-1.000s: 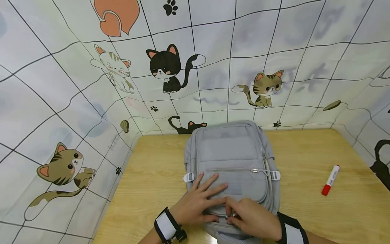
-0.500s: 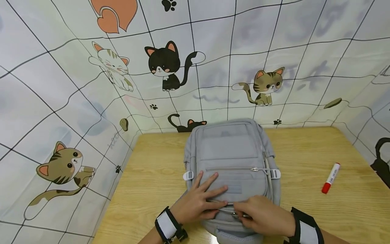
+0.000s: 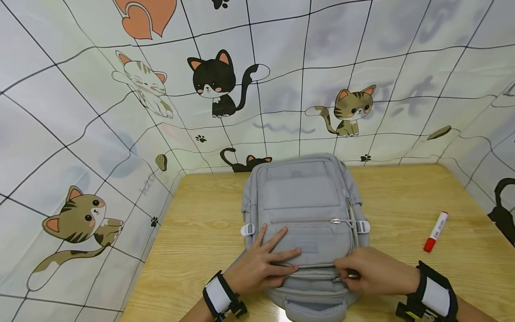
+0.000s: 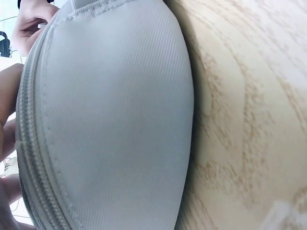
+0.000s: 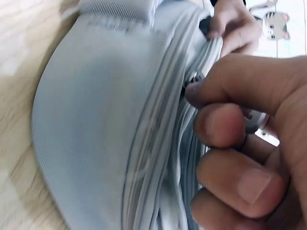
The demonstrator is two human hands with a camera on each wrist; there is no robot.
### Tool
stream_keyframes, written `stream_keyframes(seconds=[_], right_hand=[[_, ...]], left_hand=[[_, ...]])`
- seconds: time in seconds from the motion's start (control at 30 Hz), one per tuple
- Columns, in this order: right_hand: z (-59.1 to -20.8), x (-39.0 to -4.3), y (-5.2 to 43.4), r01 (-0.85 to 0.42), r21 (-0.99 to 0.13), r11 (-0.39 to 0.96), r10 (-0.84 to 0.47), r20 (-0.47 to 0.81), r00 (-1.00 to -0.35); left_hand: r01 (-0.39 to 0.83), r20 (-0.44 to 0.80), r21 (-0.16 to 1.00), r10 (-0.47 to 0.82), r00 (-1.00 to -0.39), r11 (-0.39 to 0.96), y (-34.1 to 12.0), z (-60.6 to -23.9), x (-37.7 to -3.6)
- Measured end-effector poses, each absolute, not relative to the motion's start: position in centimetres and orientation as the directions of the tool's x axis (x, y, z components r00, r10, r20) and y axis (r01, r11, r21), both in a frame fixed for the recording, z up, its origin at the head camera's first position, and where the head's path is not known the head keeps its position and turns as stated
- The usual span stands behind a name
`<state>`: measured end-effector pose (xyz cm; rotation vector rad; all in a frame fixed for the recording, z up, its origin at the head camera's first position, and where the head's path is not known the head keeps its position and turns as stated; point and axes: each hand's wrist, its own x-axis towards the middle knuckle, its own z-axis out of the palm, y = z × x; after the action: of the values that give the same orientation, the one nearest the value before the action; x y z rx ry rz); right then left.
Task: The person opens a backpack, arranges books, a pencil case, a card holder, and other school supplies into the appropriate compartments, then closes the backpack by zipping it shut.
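Observation:
A grey backpack [image 3: 299, 192] lies front side up on the wooden table, its carry handle [image 3: 315, 311] toward the person. My left hand [image 3: 261, 264] rests spread on the backpack's front panel, fingers straight. My right hand [image 3: 374, 270] pinches a zipper pull at the lower right of the pack. Its metal slider [image 5: 195, 79] shows at the thumb tip in the right wrist view, the other fingers curled. Left of the slider, the zipped opening [image 3: 310, 273] runs across the pack with its edges parted. A second zipper [image 3: 301, 221] crosses the front panel higher up.
A white marker with a red cap [image 3: 436, 231] lies on the table [image 3: 209, 214] to the right of the pack. A cat-printed sheet [image 3: 281, 98] hangs behind the table and along both sides. White buckles [image 3: 247, 229] sit at the pack's sides.
My right hand has slid to the right with the zipper pull, from beside my left hand to the pack's right side. The seam behind it has parted. My left hand stays put.

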<state>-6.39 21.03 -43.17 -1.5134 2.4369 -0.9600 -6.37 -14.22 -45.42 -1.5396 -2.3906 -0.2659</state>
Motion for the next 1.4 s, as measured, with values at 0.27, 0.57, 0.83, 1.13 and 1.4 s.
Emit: stream_keyframes(seconds=[0.27, 0.57, 0.83, 1.13, 1.4], right_hand=[[-43.5, -7.1, 23.0, -0.748, -0.597, 0.290, -0.834, 0.226, -0.504], [-43.6, -7.4, 25.6, -0.694, -0.602, 0.395, -0.794, 0.156, -0.587], [-43.6, -6.6, 25.7, -0.515, -0.698, 0.498, -0.728, -0.015, -0.685], [-43.8, -6.4, 25.4, -0.588, -0.618, 0.522, -0.722, 0.047, -0.690], [-42.7, -8.7, 28.0, -0.648, -0.517, 0.559, -0.650, 0.212, -0.730]], left_hand=[[0.914, 0.335, 0.044, 0.856, -0.394, 0.404, -14.4, -45.3, -6.4], [0.912, 0.329, 0.054, 0.855, -0.400, 0.406, -14.3, -45.0, -6.3], [0.917, 0.194, -0.014, 0.900, -0.389, 0.399, -11.0, -43.0, -5.9], [0.920, 0.085, -0.239, 0.950, -0.300, 0.312, -5.4, -44.0, -5.9], [0.918, 0.147, -0.190, 0.934, -0.324, 0.348, -5.0, -43.5, -5.7]])
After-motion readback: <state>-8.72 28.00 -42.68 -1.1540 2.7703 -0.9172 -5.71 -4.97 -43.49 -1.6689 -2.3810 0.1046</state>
